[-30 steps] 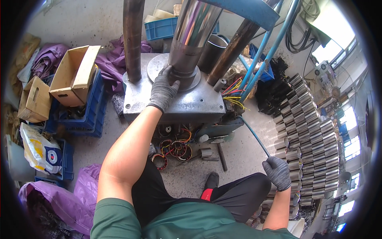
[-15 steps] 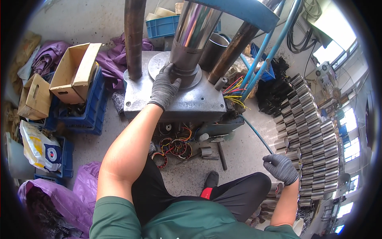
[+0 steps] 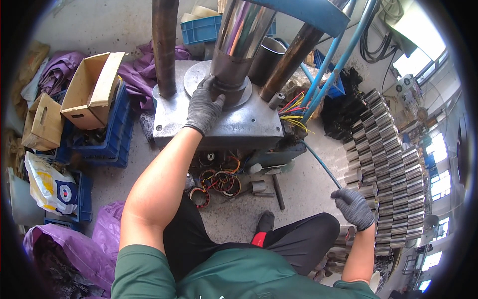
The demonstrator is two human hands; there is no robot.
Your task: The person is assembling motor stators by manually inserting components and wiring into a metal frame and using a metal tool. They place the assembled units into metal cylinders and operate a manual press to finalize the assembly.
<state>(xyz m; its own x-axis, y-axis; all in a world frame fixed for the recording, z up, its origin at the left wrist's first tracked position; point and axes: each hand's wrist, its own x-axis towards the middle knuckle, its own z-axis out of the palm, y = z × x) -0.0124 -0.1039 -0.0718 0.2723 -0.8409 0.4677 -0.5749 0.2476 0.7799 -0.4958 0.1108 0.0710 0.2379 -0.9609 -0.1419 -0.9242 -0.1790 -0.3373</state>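
My left hand (image 3: 204, 107), in a grey knit glove, reaches to the press in front of me. Its fingers and thumb curve against the lower near side of a dark metal cylinder (image 3: 230, 70). This cylinder stands on a round plate (image 3: 195, 79) on the steel press bed (image 3: 174, 119), with the shiny ram (image 3: 244, 25) directly above it. On the right, my right hand (image 3: 354, 208), gloved the same way, has its fingers curled over the upper end of a thin blue lever (image 3: 321, 166). The palm side of that hand is hidden.
Steel posts (image 3: 165, 50) flank the ram. An open-topped dark tube (image 3: 269, 57) stands behind. Stacked metal sleeves (image 3: 388, 174) rise at right. Wound wire coils (image 3: 221, 183) and a hammer (image 3: 278, 192) lie on the floor below. Blue crates (image 3: 107, 149) and purple sacks (image 3: 64, 254) fill the left.
My right hand sits slightly farther up at the lever's end. My left hand keeps its place on the cylinder; the whole view has shifted a little.
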